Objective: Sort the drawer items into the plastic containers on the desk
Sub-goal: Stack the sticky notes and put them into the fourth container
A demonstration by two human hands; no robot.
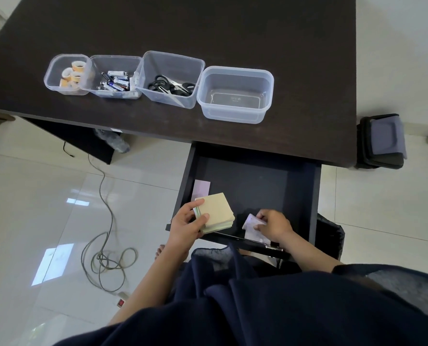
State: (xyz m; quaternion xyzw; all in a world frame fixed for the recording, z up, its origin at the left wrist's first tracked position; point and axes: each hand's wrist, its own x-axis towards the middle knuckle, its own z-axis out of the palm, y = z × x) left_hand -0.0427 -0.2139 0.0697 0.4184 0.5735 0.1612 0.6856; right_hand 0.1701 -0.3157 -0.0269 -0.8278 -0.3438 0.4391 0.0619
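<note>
Dark wood makes up the tabletop, where four clear plastic tubs stand in a row: one with tape rolls, one with batteries, one with scissors, and an empty tub at the right end. Below its front edge the drawer is pulled open. Inside it, the left hand pinches a stack of yellow sticky notes between thumb and fingers, while the right hand closes its fingertips on a pale purple paper. A pink note lies flat by the drawer's left wall
</note>
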